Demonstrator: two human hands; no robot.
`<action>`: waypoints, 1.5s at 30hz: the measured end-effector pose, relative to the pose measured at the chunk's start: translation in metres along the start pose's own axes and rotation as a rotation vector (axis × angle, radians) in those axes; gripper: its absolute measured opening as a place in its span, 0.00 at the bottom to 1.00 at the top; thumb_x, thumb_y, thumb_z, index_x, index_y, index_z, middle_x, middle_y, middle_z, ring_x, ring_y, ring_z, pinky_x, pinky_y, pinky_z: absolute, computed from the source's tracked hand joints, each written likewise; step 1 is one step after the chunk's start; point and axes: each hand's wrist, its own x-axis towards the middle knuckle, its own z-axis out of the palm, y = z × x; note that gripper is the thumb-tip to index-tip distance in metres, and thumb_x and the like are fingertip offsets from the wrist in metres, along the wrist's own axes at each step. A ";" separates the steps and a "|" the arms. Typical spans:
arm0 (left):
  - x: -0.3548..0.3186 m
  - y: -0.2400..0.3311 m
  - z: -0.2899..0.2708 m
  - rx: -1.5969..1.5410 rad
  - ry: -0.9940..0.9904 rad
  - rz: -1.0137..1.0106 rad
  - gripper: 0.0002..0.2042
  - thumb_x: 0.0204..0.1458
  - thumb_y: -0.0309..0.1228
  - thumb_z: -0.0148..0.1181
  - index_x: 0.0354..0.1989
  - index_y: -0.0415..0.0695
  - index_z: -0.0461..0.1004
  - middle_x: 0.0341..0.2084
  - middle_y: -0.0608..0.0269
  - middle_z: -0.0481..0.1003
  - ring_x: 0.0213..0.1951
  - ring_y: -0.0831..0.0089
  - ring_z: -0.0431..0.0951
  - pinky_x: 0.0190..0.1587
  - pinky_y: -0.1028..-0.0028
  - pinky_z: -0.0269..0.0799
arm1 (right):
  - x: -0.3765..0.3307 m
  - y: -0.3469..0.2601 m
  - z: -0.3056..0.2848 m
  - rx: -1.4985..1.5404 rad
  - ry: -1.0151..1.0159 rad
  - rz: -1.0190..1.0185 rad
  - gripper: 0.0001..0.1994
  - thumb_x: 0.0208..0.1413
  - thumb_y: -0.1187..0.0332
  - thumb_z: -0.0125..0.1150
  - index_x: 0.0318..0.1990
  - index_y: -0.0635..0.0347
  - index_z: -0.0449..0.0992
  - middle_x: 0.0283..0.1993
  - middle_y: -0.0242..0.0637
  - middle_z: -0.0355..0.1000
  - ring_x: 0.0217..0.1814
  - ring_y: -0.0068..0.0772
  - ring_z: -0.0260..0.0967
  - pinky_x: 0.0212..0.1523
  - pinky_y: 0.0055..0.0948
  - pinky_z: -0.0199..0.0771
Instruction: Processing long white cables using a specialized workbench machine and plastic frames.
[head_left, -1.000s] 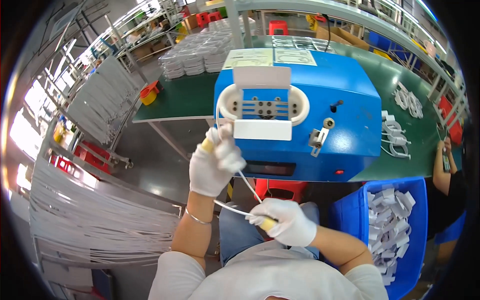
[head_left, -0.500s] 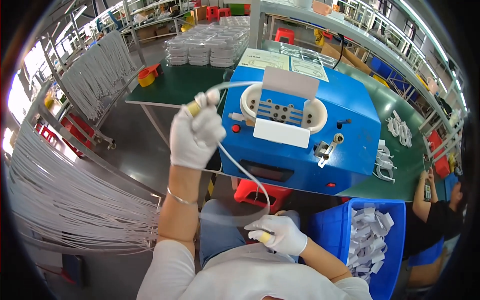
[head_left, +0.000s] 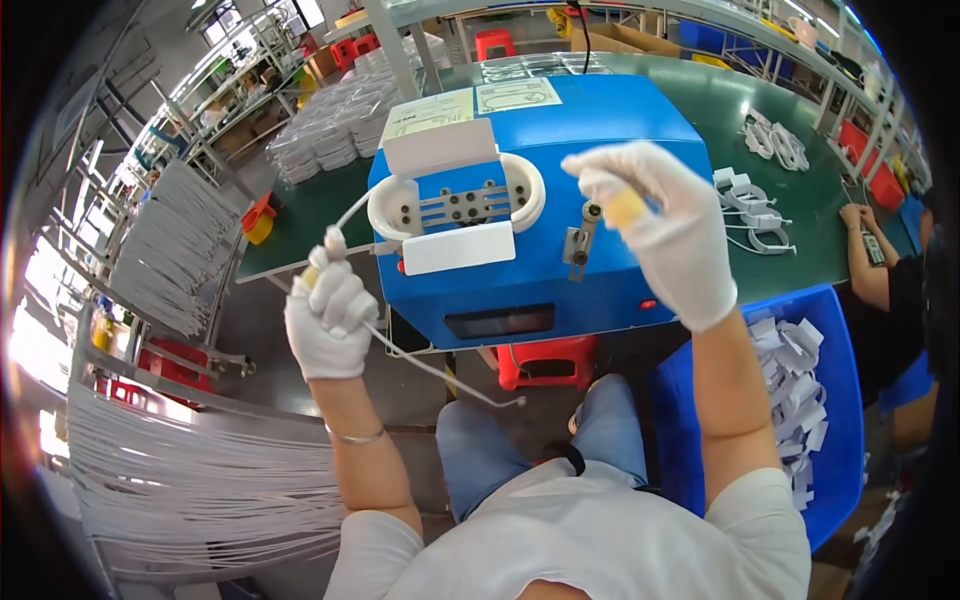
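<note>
Your left grip [head_left: 330, 315] is clenched around a white cable [head_left: 440, 373]; the stretch above that grip runs up and right to the white oval former [head_left: 533, 190] on the blue machine [head_left: 600, 110], so you probably hold it there to keep that stretch guided; below and right of the left grip the rest hangs to its free end, likely slack because only one grip carries it; your right grip [head_left: 665, 225] is raised over the machine, right of the former, fingers bent; no object shows in it, and whether it is closed cannot be told; below and right of it, a blue bin [head_left: 843, 420] holds a heap of folded white pieces [head_left: 795, 370]; just right of it, coiled cables [head_left: 750, 205] lie on the green tabletop [head_left: 815, 200]; well above the left grip, clear trays [head_left: 335, 120] stand stacked, their contents too small to tell.
</note>
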 end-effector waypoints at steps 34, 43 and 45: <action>-0.022 -0.099 0.006 0.516 0.085 0.094 0.12 0.64 0.36 0.41 0.42 0.39 0.65 0.27 0.55 0.74 0.27 0.68 0.77 0.33 0.68 0.77 | -0.142 0.043 0.058 0.259 -0.389 0.700 0.13 0.60 0.71 0.52 0.47 0.70 0.75 0.45 0.41 0.74 0.45 0.28 0.72 0.45 0.24 0.71; -0.010 -0.146 0.013 0.638 -0.030 -0.022 0.09 0.64 0.32 0.42 0.41 0.40 0.65 0.38 0.54 0.73 0.44 0.68 0.76 0.45 0.72 0.74 | -0.158 0.047 0.060 0.091 -0.106 0.538 0.18 0.62 0.60 0.47 0.52 0.66 0.67 0.48 0.37 0.66 0.49 0.26 0.64 0.53 0.26 0.62; -0.001 -0.148 0.021 0.676 -0.045 -0.079 0.08 0.63 0.31 0.43 0.41 0.39 0.65 0.38 0.55 0.74 0.44 0.69 0.76 0.49 0.71 0.71 | -0.161 0.051 0.055 0.099 -0.065 0.538 0.20 0.62 0.59 0.48 0.55 0.66 0.64 0.50 0.37 0.66 0.54 0.27 0.62 0.56 0.26 0.59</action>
